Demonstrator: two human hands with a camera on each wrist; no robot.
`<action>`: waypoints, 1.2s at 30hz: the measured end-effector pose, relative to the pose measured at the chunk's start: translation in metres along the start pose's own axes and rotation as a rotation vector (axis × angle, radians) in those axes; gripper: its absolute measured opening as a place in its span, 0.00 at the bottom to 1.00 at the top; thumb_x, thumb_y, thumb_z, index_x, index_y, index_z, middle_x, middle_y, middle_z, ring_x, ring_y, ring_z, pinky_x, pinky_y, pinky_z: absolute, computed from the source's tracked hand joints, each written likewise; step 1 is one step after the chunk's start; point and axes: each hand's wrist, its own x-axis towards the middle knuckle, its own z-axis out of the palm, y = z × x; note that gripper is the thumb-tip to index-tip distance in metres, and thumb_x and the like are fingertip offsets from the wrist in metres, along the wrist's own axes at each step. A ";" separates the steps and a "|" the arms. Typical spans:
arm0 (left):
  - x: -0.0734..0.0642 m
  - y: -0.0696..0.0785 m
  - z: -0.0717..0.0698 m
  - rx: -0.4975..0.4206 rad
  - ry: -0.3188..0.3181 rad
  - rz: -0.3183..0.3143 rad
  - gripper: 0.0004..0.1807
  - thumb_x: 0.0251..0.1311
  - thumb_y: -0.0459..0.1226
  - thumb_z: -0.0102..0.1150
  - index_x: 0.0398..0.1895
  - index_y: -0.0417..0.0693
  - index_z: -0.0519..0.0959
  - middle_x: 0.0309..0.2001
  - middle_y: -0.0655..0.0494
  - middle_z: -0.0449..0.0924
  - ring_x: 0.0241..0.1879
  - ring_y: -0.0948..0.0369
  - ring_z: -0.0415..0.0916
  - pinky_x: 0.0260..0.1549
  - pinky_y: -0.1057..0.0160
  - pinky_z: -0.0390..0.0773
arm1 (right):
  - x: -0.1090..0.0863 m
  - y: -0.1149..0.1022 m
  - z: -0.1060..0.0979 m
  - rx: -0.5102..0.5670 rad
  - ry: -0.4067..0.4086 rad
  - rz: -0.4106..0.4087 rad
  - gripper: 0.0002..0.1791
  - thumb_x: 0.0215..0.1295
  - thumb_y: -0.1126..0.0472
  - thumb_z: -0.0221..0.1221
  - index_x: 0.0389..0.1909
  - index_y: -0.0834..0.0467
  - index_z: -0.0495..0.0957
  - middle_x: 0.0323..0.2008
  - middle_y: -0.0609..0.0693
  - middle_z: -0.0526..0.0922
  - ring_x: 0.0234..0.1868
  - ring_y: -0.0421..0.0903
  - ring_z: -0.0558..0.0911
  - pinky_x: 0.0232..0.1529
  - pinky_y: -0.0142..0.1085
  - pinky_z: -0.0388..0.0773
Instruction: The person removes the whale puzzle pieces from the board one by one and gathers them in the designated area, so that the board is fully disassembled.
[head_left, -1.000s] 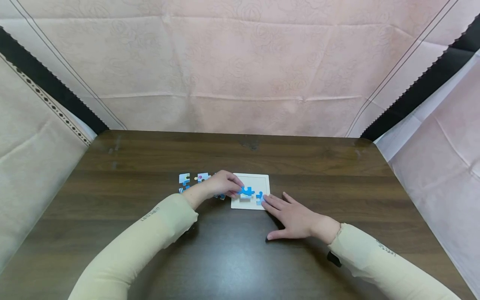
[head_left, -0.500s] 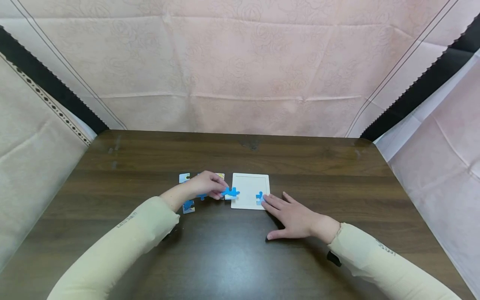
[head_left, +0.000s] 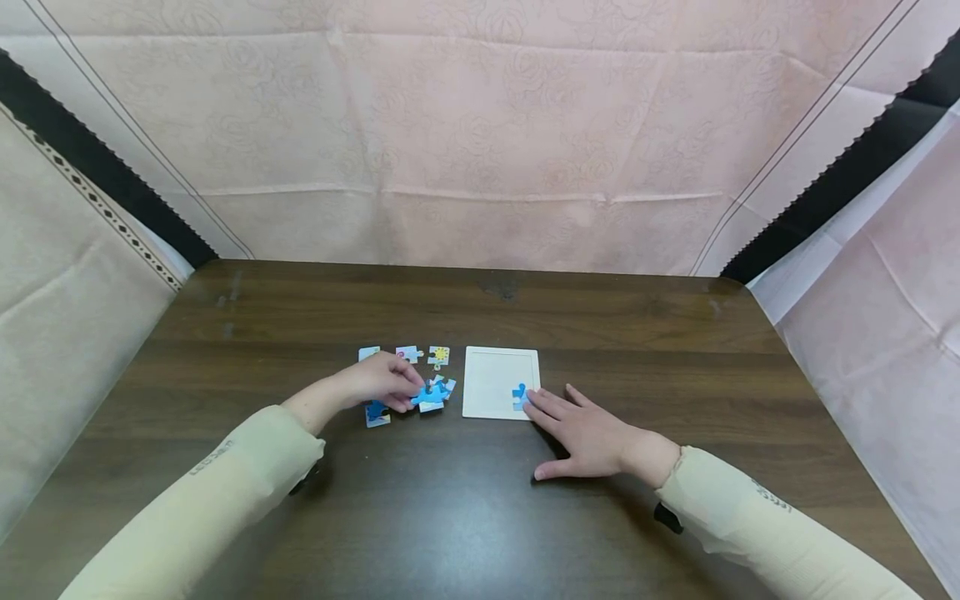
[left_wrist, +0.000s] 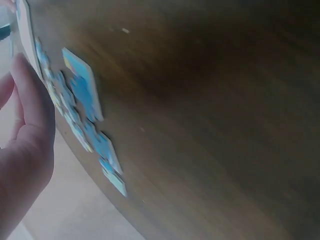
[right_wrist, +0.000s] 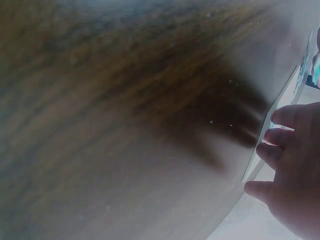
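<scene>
My left hand pinches a blue jigsaw puzzle piece between thumb and fingers, over other pieces left of the white puzzle board. In the left wrist view the fingers of that hand point toward the board, and the held piece is hidden there. My right hand lies with fingers spread at the board's lower right corner. Its fingertips touch a blue puzzle piece set in that corner and partly cover it. The right wrist view shows the straight fingers at the board's edge.
Several loose puzzle pieces lie left of the board, among them a piece with a yellow sun, a light blue one and a dark blue one. The brown wooden table ends at a pale cloth behind.
My left hand has carried the blue puzzle piece leftward, off the board and over the loose pieces. More pieces and the board's bare middle now show. The right hand has stayed in place.
</scene>
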 end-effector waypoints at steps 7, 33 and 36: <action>-0.007 -0.007 -0.006 0.027 -0.024 -0.002 0.13 0.62 0.33 0.54 0.45 0.30 0.76 0.35 0.47 0.81 0.26 0.65 0.78 0.35 0.63 0.83 | 0.000 -0.001 0.000 0.006 -0.006 0.003 0.48 0.58 0.31 0.51 0.70 0.59 0.55 0.73 0.56 0.52 0.73 0.51 0.53 0.70 0.59 0.47; -0.008 -0.002 -0.010 0.101 -0.008 0.004 0.14 0.64 0.37 0.53 0.44 0.33 0.76 0.37 0.45 0.80 0.29 0.62 0.76 0.33 0.65 0.82 | 0.000 -0.002 -0.001 0.009 -0.015 0.017 0.48 0.58 0.31 0.51 0.71 0.58 0.54 0.73 0.55 0.51 0.73 0.51 0.53 0.70 0.58 0.46; -0.004 0.006 -0.006 0.091 -0.019 0.024 0.15 0.64 0.38 0.52 0.45 0.33 0.76 0.38 0.44 0.79 0.31 0.61 0.77 0.34 0.65 0.82 | -0.001 -0.002 -0.001 0.015 -0.013 0.018 0.48 0.58 0.32 0.52 0.71 0.58 0.54 0.73 0.55 0.51 0.74 0.51 0.52 0.70 0.58 0.46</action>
